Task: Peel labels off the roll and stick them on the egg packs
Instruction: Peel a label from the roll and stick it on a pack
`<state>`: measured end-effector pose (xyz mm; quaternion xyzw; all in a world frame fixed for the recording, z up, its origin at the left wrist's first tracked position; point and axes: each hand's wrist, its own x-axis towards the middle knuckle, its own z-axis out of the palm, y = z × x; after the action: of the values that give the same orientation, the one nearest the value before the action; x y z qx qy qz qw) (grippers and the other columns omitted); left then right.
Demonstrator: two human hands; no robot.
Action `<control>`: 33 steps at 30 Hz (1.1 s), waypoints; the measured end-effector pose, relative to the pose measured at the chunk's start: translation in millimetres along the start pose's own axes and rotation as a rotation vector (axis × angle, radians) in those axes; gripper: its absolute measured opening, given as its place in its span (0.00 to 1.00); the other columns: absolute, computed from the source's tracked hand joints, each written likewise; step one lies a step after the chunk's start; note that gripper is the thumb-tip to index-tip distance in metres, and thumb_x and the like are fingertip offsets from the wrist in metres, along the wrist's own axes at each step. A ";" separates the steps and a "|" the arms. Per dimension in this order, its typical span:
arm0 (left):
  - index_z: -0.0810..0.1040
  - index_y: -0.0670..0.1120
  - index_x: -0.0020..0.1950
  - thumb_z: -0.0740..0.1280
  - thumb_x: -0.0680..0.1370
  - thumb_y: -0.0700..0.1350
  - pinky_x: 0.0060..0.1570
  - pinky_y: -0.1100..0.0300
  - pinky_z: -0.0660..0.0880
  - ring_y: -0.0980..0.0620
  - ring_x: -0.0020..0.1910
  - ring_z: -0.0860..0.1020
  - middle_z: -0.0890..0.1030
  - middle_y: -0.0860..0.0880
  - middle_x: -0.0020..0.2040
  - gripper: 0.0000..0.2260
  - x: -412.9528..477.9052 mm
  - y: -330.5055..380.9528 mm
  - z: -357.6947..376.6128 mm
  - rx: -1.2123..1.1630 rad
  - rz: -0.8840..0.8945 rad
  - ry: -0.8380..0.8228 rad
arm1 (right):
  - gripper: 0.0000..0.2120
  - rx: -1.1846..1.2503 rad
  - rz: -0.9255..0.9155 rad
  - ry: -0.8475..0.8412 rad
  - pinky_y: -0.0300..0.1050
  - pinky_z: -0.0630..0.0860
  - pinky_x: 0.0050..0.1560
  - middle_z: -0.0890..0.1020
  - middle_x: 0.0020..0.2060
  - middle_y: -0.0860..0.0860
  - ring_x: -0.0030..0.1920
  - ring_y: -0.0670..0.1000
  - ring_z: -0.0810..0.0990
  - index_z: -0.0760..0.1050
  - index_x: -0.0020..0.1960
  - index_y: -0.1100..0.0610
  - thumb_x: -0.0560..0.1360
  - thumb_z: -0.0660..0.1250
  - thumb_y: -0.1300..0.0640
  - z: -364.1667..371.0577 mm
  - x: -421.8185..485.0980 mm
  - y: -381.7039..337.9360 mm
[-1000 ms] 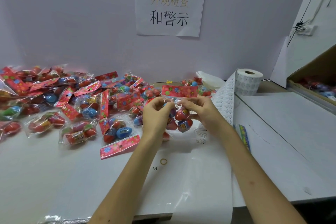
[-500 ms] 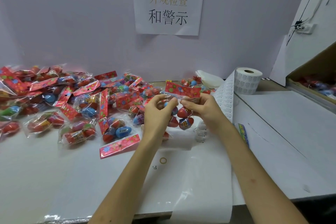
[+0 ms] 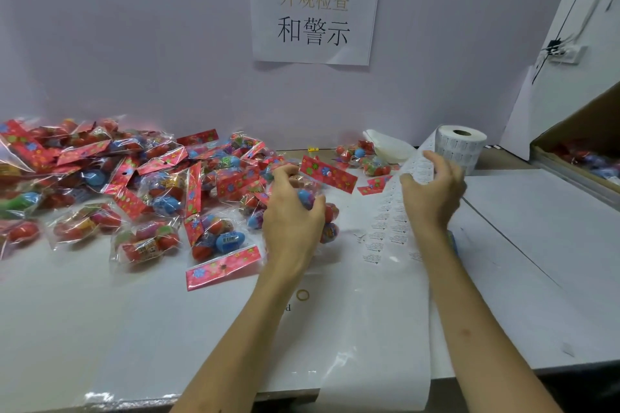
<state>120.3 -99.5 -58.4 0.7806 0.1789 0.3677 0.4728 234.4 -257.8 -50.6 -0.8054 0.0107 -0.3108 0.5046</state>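
My left hand (image 3: pixel 292 211) grips a clear egg pack (image 3: pixel 327 174) with a red flowered header, held just above the table at centre. My right hand (image 3: pixel 432 191) is apart from the pack, its fingers curled loosely at the unrolled label strip (image 3: pixel 392 221); whether it pinches a label I cannot tell. The strip runs from the white label roll (image 3: pixel 461 149) at the back right down over the table's front edge. A big heap of egg packs (image 3: pixel 127 178) covers the left of the table.
A white table (image 3: pixel 536 278) carries everything. A paper sign (image 3: pixel 315 7) hangs on the back wall. A cardboard box (image 3: pixel 583 151) with more packs stands at the far right. A white bowl-like thing (image 3: pixel 385 144) and several packs lie beside the roll.
My right hand has left the pack and moved right to the label strip. My left hand keeps the pack and has lowered it slightly, tilting it to the right.
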 end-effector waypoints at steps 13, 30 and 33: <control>0.80 0.50 0.62 0.76 0.75 0.48 0.70 0.47 0.69 0.50 0.65 0.74 0.78 0.50 0.66 0.16 -1.0 -2.0 5.2 0.256 0.337 -0.087 | 0.17 0.585 0.579 -0.460 0.61 0.80 0.60 0.82 0.57 0.65 0.57 0.64 0.83 0.76 0.63 0.65 0.75 0.70 0.68 0.9 4.9 1.5; 0.78 0.56 0.60 0.72 0.75 0.60 0.72 0.48 0.59 0.53 0.65 0.73 0.78 0.56 0.63 0.17 -5.3 -12.4 7.8 0.409 0.290 -0.300 | 0.15 0.536 0.388 -1.113 0.48 0.82 0.42 0.85 0.52 0.63 0.47 0.58 0.86 0.78 0.62 0.65 0.76 0.66 0.67 -12.9 -4.7 1.9; 0.80 0.55 0.57 0.72 0.76 0.57 0.70 0.48 0.62 0.53 0.57 0.75 0.81 0.57 0.56 0.13 -5.7 -11.0 8.3 0.331 0.304 -0.237 | 0.17 0.549 0.360 -1.132 0.48 0.82 0.44 0.86 0.52 0.60 0.48 0.57 0.86 0.78 0.62 0.63 0.73 0.69 0.66 -15.7 -2.7 3.6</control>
<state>123.4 -102.7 -72.6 0.9029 0.0606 0.3061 0.2956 225.2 -271.4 -50.2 -0.6720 -0.2019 0.2593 0.6637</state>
